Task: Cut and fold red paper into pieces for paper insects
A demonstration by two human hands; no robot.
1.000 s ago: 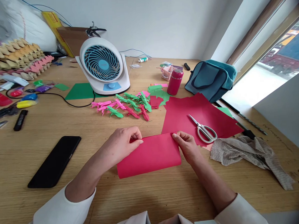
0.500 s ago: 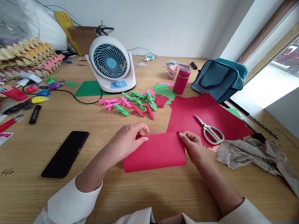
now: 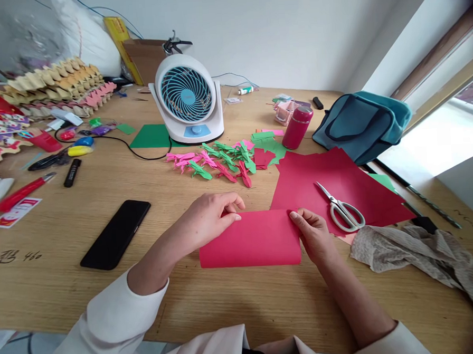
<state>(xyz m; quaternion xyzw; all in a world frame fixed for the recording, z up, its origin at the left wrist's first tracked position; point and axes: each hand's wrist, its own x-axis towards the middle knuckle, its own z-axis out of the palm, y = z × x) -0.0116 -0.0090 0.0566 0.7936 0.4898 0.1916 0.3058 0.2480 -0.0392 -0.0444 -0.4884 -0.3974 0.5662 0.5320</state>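
Note:
A red sheet of paper point(image 3: 251, 242), bent over with a rounded lower edge, is held between my two hands above the table. My left hand point(image 3: 212, 216) pinches its upper edge near the left end, thumb in front. At the upper right corner, my right hand point(image 3: 311, 228) grips the paper between thumb and bent fingers. Scissors with white handles point(image 3: 340, 209) lie slightly open on a larger red sheet point(image 3: 300, 181) to the right. Beyond my hands is a pile of cut and folded pink, green and red paper pieces point(image 3: 223, 159).
A white fan point(image 3: 188, 97) stands at the back. A red flask point(image 3: 297, 127) and a blue bag point(image 3: 360, 123) are back right. A grey cloth point(image 3: 407, 250) lies right, a black phone point(image 3: 116, 234) left. Markers, a red-handled tool point(image 3: 25, 192) and egg trays point(image 3: 65, 88) fill the far left.
The camera view has turned slightly left, so everything appears shifted right. My hands keep the same hold on the bent red paper, which looks a little more level.

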